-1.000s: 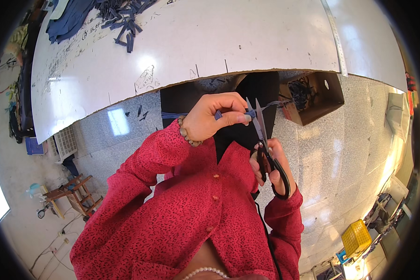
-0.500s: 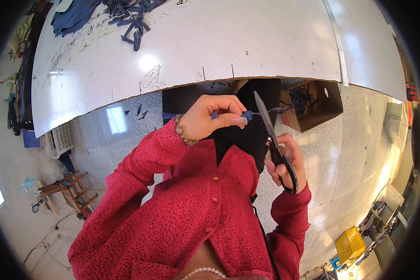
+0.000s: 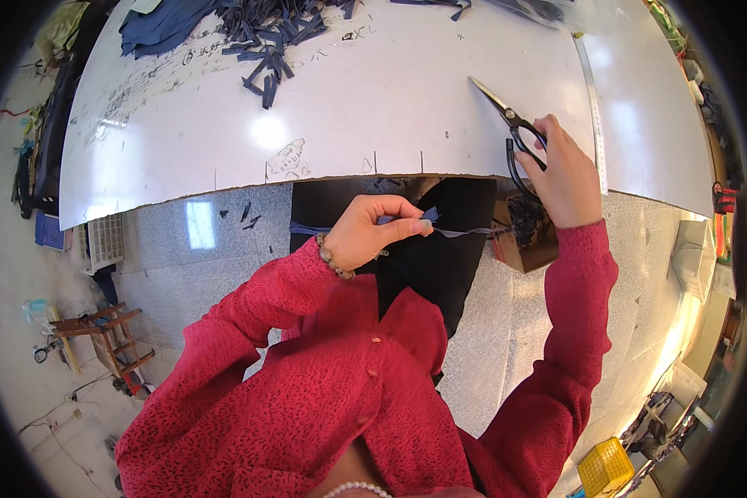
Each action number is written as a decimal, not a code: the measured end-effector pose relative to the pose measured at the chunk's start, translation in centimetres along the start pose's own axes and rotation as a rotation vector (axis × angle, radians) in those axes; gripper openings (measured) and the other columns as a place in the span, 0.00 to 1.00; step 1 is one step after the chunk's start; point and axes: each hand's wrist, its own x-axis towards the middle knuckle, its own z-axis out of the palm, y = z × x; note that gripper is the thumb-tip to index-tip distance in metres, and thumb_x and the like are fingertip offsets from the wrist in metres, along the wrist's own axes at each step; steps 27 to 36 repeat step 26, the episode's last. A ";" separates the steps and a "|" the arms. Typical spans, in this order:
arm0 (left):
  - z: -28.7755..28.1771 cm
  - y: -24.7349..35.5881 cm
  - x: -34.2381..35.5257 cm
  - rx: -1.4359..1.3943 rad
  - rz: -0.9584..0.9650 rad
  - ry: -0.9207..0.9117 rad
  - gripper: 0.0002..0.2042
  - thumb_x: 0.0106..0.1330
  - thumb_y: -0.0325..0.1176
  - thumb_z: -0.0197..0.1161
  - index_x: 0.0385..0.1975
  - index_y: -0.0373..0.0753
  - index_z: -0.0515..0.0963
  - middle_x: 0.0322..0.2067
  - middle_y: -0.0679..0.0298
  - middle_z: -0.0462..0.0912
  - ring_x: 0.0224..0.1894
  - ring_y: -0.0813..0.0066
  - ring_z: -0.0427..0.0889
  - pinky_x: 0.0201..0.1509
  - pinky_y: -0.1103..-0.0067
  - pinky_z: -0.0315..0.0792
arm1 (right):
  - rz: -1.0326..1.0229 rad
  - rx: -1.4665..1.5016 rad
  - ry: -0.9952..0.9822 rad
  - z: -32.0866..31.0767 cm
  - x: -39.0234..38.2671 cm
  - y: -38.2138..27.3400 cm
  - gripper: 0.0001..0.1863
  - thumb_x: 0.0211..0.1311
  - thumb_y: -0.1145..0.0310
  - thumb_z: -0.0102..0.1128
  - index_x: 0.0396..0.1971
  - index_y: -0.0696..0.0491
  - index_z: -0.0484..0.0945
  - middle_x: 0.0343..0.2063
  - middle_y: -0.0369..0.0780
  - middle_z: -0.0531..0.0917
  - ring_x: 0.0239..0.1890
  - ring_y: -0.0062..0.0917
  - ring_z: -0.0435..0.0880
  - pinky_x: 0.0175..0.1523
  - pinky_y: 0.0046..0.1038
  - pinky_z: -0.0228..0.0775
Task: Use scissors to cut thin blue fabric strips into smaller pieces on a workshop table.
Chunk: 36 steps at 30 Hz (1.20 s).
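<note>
My left hand (image 3: 363, 234) is closed in a pinch over my lap. Between its thumb and fingers is a blue fabric strip (image 3: 431, 215), its short end poking out past the thumb. A thin, twisted length of material stretches from there toward the cardboard box on the right. Out over the white table, my right hand (image 3: 573, 181) has its fingers in the black-handled scissors (image 3: 510, 114). Their blades point away and to the left, close together, at or just above the tabletop.
On the white table (image 3: 349, 108) lie a heap of dark blue strips (image 3: 267, 58) and a piece of blue cloth (image 3: 162, 31) at the far left. A long ruler (image 3: 593, 100) runs along the right. Under the edge stands a cardboard box (image 3: 523, 256) with dark scraps.
My right hand has carried the scissors from beside my lap up and forward over the table, and the blades have come round to the left. My left hand keeps its pinch on the strip.
</note>
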 end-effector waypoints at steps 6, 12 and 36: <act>0.1 -0.3 0.2 0.044 0.024 0.065 0.07 0.62 0.30 0.64 0.34 0.32 0.82 0.31 0.65 0.84 0.35 0.84 0.78 0.43 0.84 0.71 | -0.070 -0.234 0.043 2.0 1.6 0.8 0.16 0.60 0.65 0.58 0.44 0.56 0.70 0.42 0.41 0.79 0.44 0.34 0.80 0.45 0.32 0.72; -0.2 -0.5 0.2 -0.007 0.011 0.105 0.08 0.63 0.29 0.63 0.34 0.30 0.81 0.31 0.63 0.85 0.37 0.83 0.80 0.45 0.84 0.72 | -0.117 0.369 0.460 2.2 -3.7 -3.7 0.05 0.57 0.78 0.59 0.35 0.57 0.76 0.34 0.41 0.82 0.34 0.32 0.82 0.41 0.26 0.73; 0.2 -0.5 0.1 -0.053 -0.060 0.101 0.08 0.65 0.28 0.61 0.38 0.31 0.81 0.38 0.58 0.84 0.44 0.78 0.79 0.54 0.82 0.70 | 0.382 1.259 -0.261 11.2 -12.5 -6.0 0.03 0.63 0.72 0.58 0.34 0.53 0.74 0.24 0.35 0.81 0.27 0.21 0.80 0.34 0.17 0.69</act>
